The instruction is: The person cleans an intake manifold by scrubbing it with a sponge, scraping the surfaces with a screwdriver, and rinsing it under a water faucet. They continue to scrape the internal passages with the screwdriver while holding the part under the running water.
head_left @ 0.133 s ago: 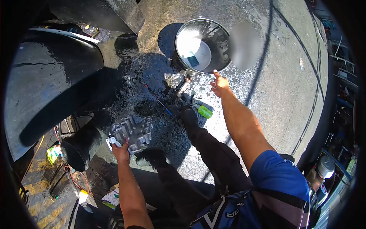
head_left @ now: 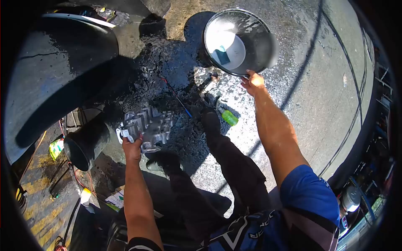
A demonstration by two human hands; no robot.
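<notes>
My left hand [head_left: 132, 149] is closed around one end of a grey cast-metal engine part [head_left: 146, 127] with several ribs, held low over the wet ground. Out ahead on the right, my right hand [head_left: 254, 83] has its fingers over the near rim of a round black bucket [head_left: 254, 39]. Inside the bucket lies a dark teal piece [head_left: 222, 55], perhaps a cloth or sponge. Between my hands lie a green spray bottle [head_left: 229, 117], a long thin red-and-blue rod [head_left: 176, 97] and a short metal tool [head_left: 207, 86] whose kind I cannot make out.
A large dark curved panel [head_left: 67, 79] fills the left side. Below it a black container [head_left: 86, 144] lies tipped beside a yellow-green packet [head_left: 56, 148], with cables nearby. Shelving [head_left: 383, 88] runs along the far right.
My right hand has closed onto the bucket's rim, its fingers no longer stretched out. The view has shifted slightly; my left hand still holds the engine part.
</notes>
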